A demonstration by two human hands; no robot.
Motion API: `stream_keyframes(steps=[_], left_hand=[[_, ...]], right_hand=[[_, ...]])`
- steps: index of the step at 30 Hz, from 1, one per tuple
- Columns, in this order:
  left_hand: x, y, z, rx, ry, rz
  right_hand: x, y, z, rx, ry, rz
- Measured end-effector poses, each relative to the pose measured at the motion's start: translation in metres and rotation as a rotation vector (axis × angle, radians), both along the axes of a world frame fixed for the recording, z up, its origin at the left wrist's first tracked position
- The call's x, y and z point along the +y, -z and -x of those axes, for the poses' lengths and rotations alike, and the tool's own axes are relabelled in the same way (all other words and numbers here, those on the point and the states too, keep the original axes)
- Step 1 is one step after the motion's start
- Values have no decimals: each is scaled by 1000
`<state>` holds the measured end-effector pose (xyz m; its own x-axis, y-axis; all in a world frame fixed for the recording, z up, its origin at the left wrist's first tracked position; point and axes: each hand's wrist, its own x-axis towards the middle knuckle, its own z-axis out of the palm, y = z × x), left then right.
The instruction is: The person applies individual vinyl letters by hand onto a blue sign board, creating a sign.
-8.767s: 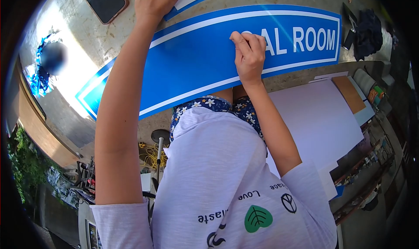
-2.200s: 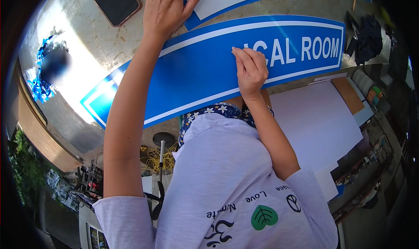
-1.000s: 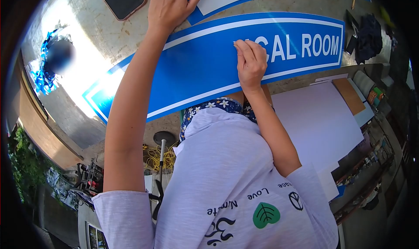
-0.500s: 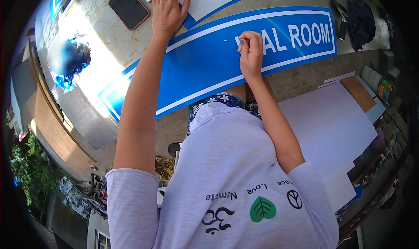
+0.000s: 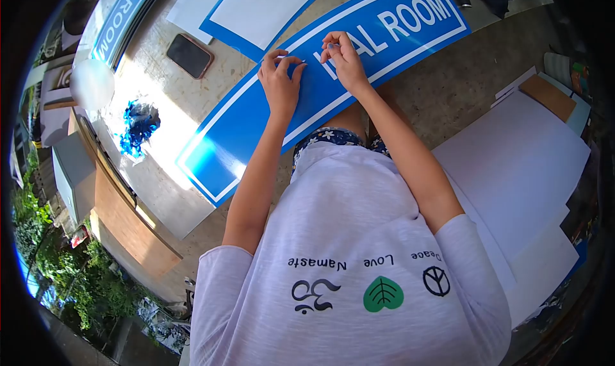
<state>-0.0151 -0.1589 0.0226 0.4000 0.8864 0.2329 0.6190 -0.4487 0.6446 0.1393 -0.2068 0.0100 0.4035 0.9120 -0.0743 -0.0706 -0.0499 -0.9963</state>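
Note:
A long blue sign (image 5: 221, 151) with a white border and white letters, "AL ROOM" readable at its right part, lies across the table before me. Over its middle, my left hand (image 5: 280, 87) has thumb and index finger closed together at a tiny white piece (image 5: 303, 61). Just to the right, my right hand (image 5: 344, 61) is held over the lettering with its fingers curled and the thumb against them. Its fingers partly cover the first letters. Whether anything sits in that pinch is too small to see.
A phone (image 5: 190, 56) lies on the table (image 5: 163, 193) at the left, near crumpled blue-and-white scraps (image 5: 138, 127). Behind are a white panel with blue edging (image 5: 262, 13) and another blue sign (image 5: 122, 20). Large white sheets (image 5: 512, 174) lie at the right.
My left hand has come back from the white panel beyond the sign to the sign's middle and pinched its fingers. My right hand moved slightly left. The view has turned a little.

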Motion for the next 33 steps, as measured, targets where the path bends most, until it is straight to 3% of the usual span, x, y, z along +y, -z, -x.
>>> stream_keyframes(steps=[22,33], left_hand=[[-2,14,-15,136,-12,-183],[3,14,-7,46,68,-78]], right_hand=[[0,-1,4,-111,-1,-75],[0,2,2,-117,-25,-35]])
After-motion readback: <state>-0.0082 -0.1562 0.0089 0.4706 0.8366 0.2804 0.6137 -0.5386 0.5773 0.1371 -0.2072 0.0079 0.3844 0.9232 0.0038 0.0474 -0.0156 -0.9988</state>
